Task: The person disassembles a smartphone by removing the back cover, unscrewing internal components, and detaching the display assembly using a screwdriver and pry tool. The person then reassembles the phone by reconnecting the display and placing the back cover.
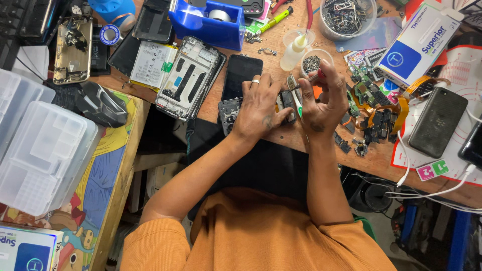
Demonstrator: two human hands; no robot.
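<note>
My left hand [258, 108] grips a small dark phone part [287, 100] at the table's near edge, a ring on one finger. My right hand [321, 100] holds a thin red-handled tool [314, 78], its tip on that part. A dark camera-module frame [230, 113] lies just left of my left hand, and a black phone [242, 75] lies beyond it.
An opened phone chassis [188, 78], a battery [153, 65] and a blue tape dispenser [208, 20] sit to the left. A glue bottle [293, 50], a screw cup [312, 62], loose circuit parts [369, 108], a dark phone [437, 123] and a blue-white box [416, 42] are on the right. Clear plastic boxes [42, 150] stand far left.
</note>
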